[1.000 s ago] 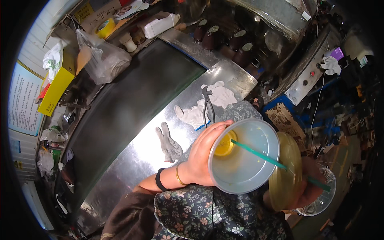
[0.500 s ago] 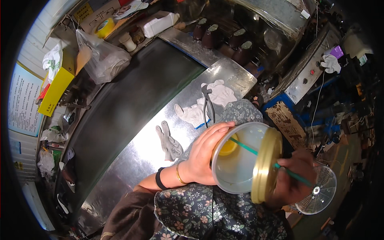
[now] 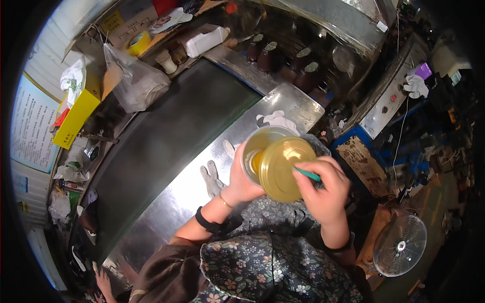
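Note:
My left hand (image 3: 241, 183) is wrapped round the side of a clear plastic jar (image 3: 249, 160), tilted toward me. Inside the jar something round and yellow (image 3: 256, 161) shows. A gold lid (image 3: 285, 171) lies slanted over part of the jar's mouth, leaving the left side uncovered. Between the thumb and fingers of my right hand (image 3: 326, 189) is a green stick (image 3: 308, 174), standing at the lid; its lower end is hidden. Past the jar lies a white glove (image 3: 279, 119), and a grey glove (image 3: 210, 174) rests left of my left hand.
A dark conveyor belt (image 3: 172, 136) runs along the metal table (image 3: 151, 222). Shoes (image 3: 268, 56) stand at the far side. Right are a control panel (image 3: 381, 113) and a fan (image 3: 400, 246). Another person's hand (image 3: 103, 283) shows at the lower left.
The jar, lid and both hands have moved up and left. The lid now covers more of the mouth. Another person's hand has come in at the lower left. The pliers are now mostly hidden.

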Motion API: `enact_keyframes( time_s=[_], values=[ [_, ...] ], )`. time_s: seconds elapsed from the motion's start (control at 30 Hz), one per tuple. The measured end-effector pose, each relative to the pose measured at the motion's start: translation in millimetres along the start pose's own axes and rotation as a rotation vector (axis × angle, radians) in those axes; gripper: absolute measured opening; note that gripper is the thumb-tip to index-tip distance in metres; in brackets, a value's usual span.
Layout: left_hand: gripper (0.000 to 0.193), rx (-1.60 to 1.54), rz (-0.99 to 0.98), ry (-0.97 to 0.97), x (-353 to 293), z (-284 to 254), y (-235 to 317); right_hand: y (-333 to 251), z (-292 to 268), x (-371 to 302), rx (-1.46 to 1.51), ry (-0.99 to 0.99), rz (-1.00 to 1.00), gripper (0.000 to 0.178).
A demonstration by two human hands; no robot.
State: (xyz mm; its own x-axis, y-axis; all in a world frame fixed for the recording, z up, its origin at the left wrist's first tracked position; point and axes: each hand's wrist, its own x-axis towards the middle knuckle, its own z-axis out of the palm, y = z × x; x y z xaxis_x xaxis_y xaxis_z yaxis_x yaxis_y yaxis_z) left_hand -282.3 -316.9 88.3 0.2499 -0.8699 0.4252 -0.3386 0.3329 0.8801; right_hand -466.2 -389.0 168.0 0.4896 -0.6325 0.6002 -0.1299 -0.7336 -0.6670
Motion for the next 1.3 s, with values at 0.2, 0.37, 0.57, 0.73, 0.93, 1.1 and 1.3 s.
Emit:
enact_keyframes(
  time_s=[0.2,0.37,0.57,0.73,0.93,1.1,1.3],
  values=[
    [0.082,-0.003,-0.052,0.161,-9,-10,-66,49,65,8,-0.024,-0.199,0.053,0.012],
    [0.095,-0.001,-0.271,0.102,-26,-25,-66,52,90,0,0.009,-0.221,0.019,0.01],
    [0.107,0.333,-0.003,0.015,-53,-58,-30,44,95,9,-0.042,-0.239,-0.066,0.011],
    [0.068,0.711,0.164,-0.183,-35,-54,-13,40,96,16,-0.036,-0.195,-0.129,0.011],
    [0.06,0.628,0.27,0.033,-19,-62,-14,28,86,27,0.024,-0.161,-0.038,0.01],
    [0.05,0.667,0.267,0.154,6,-71,-13,31,86,49,0.151,-0.167,0.025,0.012],
    [0.03,0.457,0.171,0.129,18,-79,-14,30,87,66,0.125,-0.113,0.03,0.015]
  ],
)
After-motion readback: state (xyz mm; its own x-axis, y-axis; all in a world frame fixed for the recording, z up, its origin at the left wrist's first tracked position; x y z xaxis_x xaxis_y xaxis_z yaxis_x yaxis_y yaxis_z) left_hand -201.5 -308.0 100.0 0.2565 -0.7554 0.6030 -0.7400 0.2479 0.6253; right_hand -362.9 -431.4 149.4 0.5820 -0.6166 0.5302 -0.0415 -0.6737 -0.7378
